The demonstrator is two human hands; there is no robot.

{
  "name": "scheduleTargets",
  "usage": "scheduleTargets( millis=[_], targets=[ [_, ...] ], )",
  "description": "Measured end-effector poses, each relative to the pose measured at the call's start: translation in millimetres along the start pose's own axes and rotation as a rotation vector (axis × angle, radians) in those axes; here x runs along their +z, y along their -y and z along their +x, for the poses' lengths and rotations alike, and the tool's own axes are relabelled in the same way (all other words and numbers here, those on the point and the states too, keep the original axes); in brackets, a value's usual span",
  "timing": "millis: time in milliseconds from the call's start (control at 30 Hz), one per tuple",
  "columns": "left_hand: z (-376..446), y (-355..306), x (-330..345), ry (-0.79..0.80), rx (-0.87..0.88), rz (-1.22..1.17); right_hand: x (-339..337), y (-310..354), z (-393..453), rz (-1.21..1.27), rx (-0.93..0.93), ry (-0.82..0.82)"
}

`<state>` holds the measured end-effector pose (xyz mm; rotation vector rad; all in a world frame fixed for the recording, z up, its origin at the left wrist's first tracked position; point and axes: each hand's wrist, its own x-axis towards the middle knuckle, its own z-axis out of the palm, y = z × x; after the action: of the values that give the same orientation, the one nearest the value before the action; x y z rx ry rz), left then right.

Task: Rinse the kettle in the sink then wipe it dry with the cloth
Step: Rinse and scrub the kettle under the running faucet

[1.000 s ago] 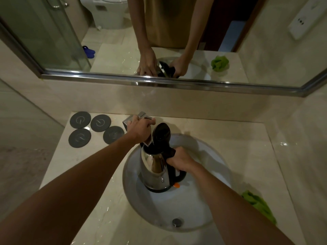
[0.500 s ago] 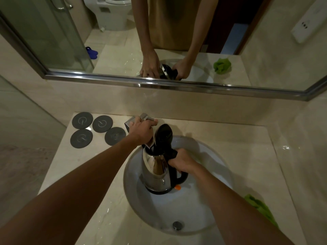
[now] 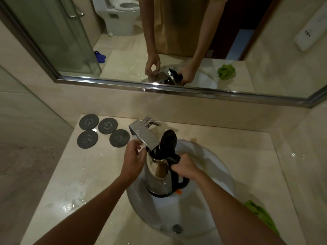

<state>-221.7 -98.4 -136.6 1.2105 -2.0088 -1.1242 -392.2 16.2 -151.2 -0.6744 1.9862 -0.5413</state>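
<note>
A steel kettle [image 3: 158, 175] with a black handle and its black lid [image 3: 167, 140] flipped up stands upright in the white sink [image 3: 210, 206], its mouth under the chrome tap spout [image 3: 144, 137]. My right hand [image 3: 184, 167] grips the kettle's black handle. My left hand [image 3: 131, 160] hovers just left of the kettle's rim, below the tap, fingers loosely curled and holding nothing. The green cloth [image 3: 260, 213] lies crumpled on the counter at the right, partly hidden by my right forearm.
Several dark round coasters [image 3: 103, 132] lie on the wet counter left of the tap. The tap lever [image 3: 152, 122] stands at the back wall. The sink drain [image 3: 177, 228] is near the front. A mirror [image 3: 177, 41] spans the wall behind.
My left hand has come off the tap lever and dropped down beside the kettle's rim. The kettle stays under the spout in my right hand.
</note>
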Motion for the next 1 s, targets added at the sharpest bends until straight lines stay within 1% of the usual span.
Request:
scheduleTargets(
  millis=[100,167,233,300,433,567,1000],
  targets=[
    [-13,14,5,0.032,-0.124,0.084,2,0,-1,-0.01,-0.01,-0.011],
    [-18,18,8,0.131,-0.191,0.14,4,1,-1,-0.017,-0.014,-0.013],
    [-21,17,13,0.253,-0.187,0.103,6,1,-2,-0.02,-0.016,-0.02],
    [-22,15,18,0.33,-0.172,0.052,7,1,-3,-0.01,-0.015,-0.031],
    [-22,20,24,0.327,-0.204,0.077,9,1,-5,0.013,-0.004,-0.038],
    [-21,26,25,0.387,-0.254,0.066,10,1,-6,0.021,0.007,-0.042],
    [-21,25,22,0.43,-0.274,0.04,10,6,-10,-0.02,0.018,-0.03]
  ],
)
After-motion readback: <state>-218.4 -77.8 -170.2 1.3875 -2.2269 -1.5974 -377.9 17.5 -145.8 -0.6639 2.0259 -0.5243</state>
